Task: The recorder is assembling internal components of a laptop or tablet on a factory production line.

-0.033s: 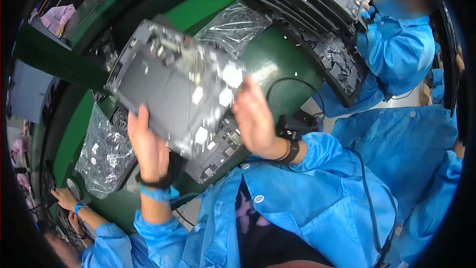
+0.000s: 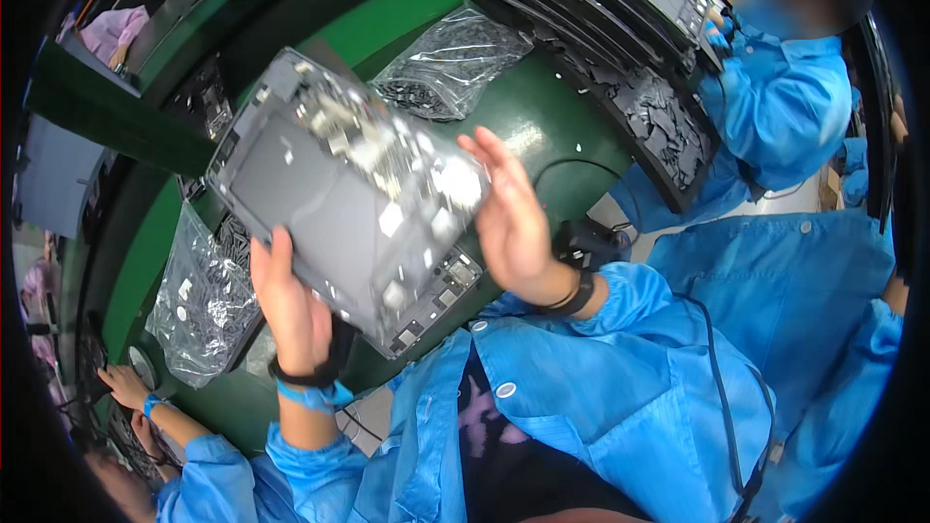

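Note:
A grey laptop chassis [image 2: 300, 174] with exposed boards and small white pieces along one side is held up over the green table, partly smeared by motion. My left hand [image 2: 295, 315] grips its near left edge, thumb on the upper face and the other fingers partly hidden. At the right edge, my right hand [image 2: 513, 218] has its fingers stretched out and its palm toward the chassis; whether it touches the edge I cannot tell. Below lies a second grey chassis [image 2: 450, 283], mostly covered by the held one.
Clear plastic bags of small dark parts lie on the table, one at the back [image 2: 455, 58] and one at the left [image 2: 199, 310]. Black trays [image 2: 591, 15] are stacked far right, above a box of dark scraps [image 2: 664, 126]. Co-workers in blue sit at the right and lower left.
My right hand has shifted slightly to the right with its fingers more spread. The held chassis has tilted a little; my left hand keeps its grip.

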